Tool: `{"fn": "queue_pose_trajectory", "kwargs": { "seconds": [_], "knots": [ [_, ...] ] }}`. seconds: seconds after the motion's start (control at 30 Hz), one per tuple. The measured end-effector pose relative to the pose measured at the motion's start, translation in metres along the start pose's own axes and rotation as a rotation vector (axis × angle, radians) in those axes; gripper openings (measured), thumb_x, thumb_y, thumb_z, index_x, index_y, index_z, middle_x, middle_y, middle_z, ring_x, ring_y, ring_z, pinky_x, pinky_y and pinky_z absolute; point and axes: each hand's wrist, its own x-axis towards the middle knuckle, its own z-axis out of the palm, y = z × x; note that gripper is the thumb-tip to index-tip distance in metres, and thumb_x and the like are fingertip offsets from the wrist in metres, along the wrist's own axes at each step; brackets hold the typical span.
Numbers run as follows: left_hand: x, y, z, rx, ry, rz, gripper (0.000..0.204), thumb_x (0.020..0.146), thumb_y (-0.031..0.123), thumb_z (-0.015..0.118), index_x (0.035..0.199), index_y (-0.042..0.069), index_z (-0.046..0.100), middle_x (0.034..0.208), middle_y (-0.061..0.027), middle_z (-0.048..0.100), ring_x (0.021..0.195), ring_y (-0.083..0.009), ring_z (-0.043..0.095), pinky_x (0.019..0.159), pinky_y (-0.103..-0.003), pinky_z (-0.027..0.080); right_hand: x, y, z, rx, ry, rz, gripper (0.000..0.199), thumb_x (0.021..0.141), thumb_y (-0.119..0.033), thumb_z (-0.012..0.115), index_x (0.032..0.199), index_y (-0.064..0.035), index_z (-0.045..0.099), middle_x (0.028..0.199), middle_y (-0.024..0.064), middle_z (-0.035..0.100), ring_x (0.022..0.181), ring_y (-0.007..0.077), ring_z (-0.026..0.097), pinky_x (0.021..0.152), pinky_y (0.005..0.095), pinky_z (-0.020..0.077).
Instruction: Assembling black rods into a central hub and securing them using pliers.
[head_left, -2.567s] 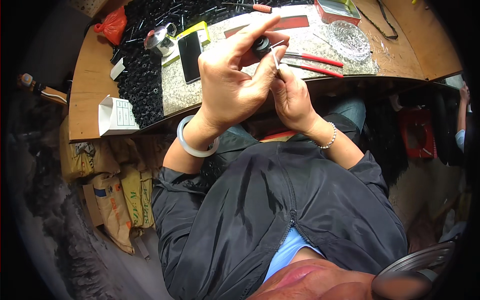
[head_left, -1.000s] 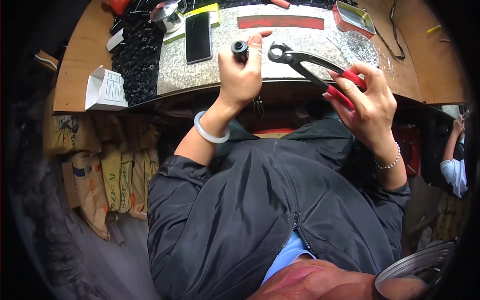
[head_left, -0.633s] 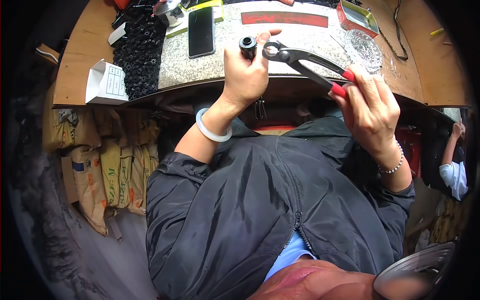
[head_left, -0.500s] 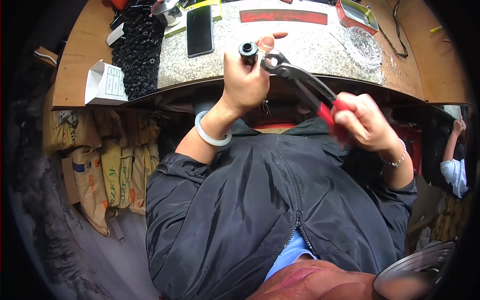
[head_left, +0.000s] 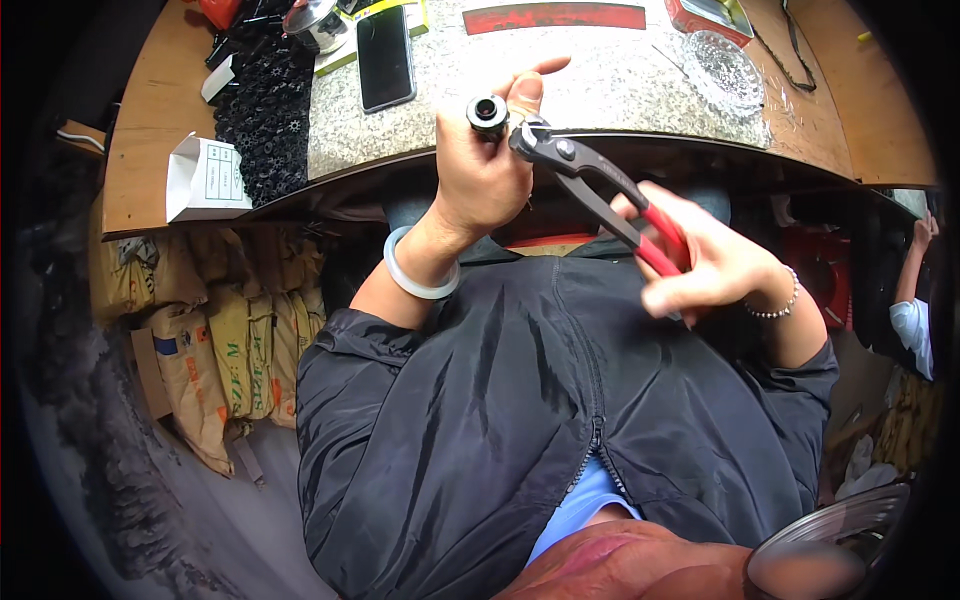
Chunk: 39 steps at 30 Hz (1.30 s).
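Note:
My left hand (head_left: pixel 485 165) holds a small black round part (head_left: pixel 488 113) with a hole in its middle, pinched between fingers and thumb above the table edge. My right hand (head_left: pixel 705 262) grips the red handles of black pincers (head_left: pixel 590 180). The pincers' jaws touch the right side of the black part. A pale bangle sits on my left wrist and a bead bracelet on my right wrist.
The speckled stone table top (head_left: pixel 600 70) carries a black phone (head_left: pixel 385 58), a heap of black parts (head_left: pixel 268 110), a glass dish (head_left: pixel 728 72), a red strip (head_left: pixel 560 16) and a metal cup (head_left: pixel 315 22). A white carton (head_left: pixel 205 180) sits at the left. Sacks (head_left: pixel 215 350) lie below. Another person stands far right (head_left: pixel 915 310).
My right hand picked up the pincers from the table and brought their jaws to the black part. My left hand kept hold of the part, lifted a little off the table.

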Motion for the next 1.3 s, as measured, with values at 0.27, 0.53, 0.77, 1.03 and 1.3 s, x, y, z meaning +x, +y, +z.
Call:
{"fn": "queue_pose_trajectory", "kwargs": {
  "seconds": [0.27,0.53,0.77,1.03,1.3],
  "knots": [
    [0.000,-0.008,0.002,-0.046,-0.045,0.000,0.034,0.093,0.022,0.046,0.108,-0.005,0.058,0.052,0.0105,0.035,0.046,0.0018,0.028,0.042,-0.018,0.017,0.001,0.006,-0.001,0.403,-0.246,0.072,0.044,0.075,-0.008,0.063,0.112,0.0001,0.041,0.062,0.0051,0.053,0.042,0.0122,0.053,0.038,0.0216,0.0406],
    [-0.002,-0.011,0.003,-0.046,0.016,-0.060,0.025,0.092,0.015,0.048,0.100,-0.004,0.062,0.050,0.0077,0.035,0.048,-0.0011,0.032,0.042,-0.021,0.026,0.007,0.013,0.004,-0.571,0.252,-0.355,0.054,0.086,0.000,0.044,0.136,-0.0016,0.025,0.094,0.0096,0.053,0.083,0.0168,0.050,0.082,0.0270,0.0413],
    [-0.002,-0.013,0.006,0.008,0.030,-0.001,0.023,0.090,0.011,0.047,0.100,-0.004,0.062,0.051,0.0059,0.039,0.051,-0.0023,0.036,0.044,-0.021,0.030,0.007,0.008,-0.003,-0.441,0.256,-0.341,0.036,0.091,-0.009,0.041,0.127,-0.0004,0.040,0.078,0.0030,0.049,0.065,0.0101,0.043,0.064,0.0222,0.0417],
    [0.002,-0.036,0.013,-0.103,0.095,0.068,0.020,0.089,0.006,0.045,0.083,-0.006,0.060,0.062,0.0008,0.051,0.055,-0.0033,0.042,0.050,-0.021,0.035,0.025,0.033,-0.010,-0.462,0.373,-0.182,0.022,0.087,-0.023,0.056,0.087,-0.0008,0.054,0.060,0.0023,0.041,0.053,0.0096,0.036,0.050,0.0241,0.0351],
    [-0.001,-0.021,0.013,-0.079,0.093,-0.077,0.029,0.093,0.016,0.045,0.109,-0.004,0.058,0.049,0.0108,0.033,0.043,0.0018,0.028,0.041,-0.017,0.018,0.017,0.048,-0.163,-1.225,1.069,0.177,0.021,0.079,-0.023,0.059,0.093,-0.0073,0.058,0.084,0.0134,0.063,0.083,0.0317,0.059,0.070,0.0394,0.0463]
  ]
}}
